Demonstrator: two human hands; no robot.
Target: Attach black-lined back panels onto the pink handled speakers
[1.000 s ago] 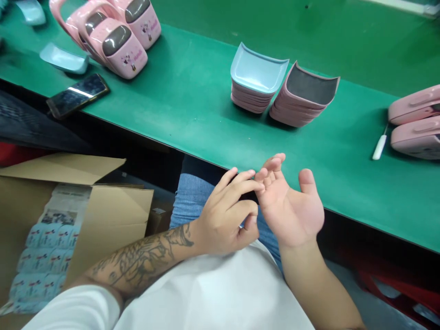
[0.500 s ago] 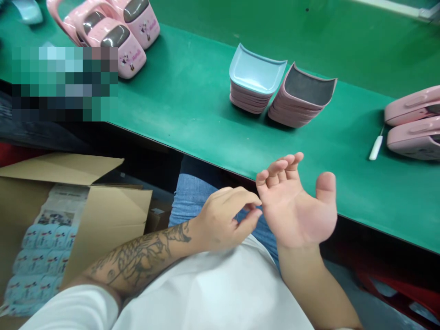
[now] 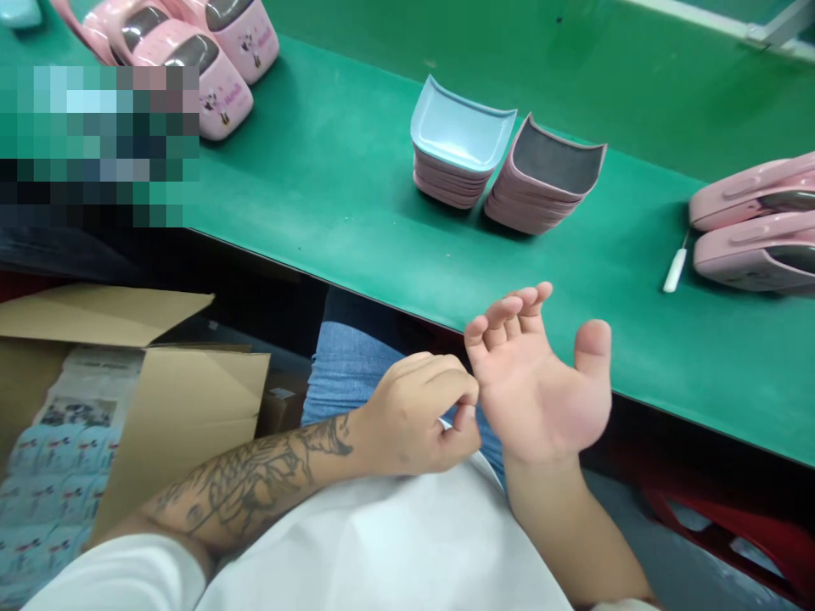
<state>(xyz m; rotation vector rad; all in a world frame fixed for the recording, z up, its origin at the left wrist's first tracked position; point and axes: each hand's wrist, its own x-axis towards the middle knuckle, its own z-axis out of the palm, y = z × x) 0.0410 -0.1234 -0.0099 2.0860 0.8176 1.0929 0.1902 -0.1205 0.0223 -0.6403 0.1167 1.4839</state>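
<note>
My right hand (image 3: pixel 538 382) is held palm up above the front edge of the green workbench (image 3: pixel 356 170), its fingers apart and holding nothing. My tattooed left hand (image 3: pixel 424 416) is curled, with its fingertips drawn together right beside my right hand's little finger. Nothing shows in its grip. Beyond both hands stand a stack of pale blue shallow shells (image 3: pixel 458 127) and a stack of pink shells with grey insides (image 3: pixel 551 174). Pink printed cases (image 3: pixel 191 72) lie at the far left, and two more pink cases (image 3: pixel 757 246) lie at the right.
A small white-handled tool (image 3: pixel 675 270) lies next to the right-hand cases. An open cardboard box (image 3: pixel 184 407) holding blue-and-white printed packs (image 3: pixel 57 475) stands below the bench at left. My jeans (image 3: pixel 340 365) show below the bench edge, and a red stool (image 3: pixel 719 526) stands at lower right.
My left hand has curled tighter, its fingers no longer reaching across my right fingers. My right hand has opened wider. The view has shifted, so the bench items sit slightly further left.
</note>
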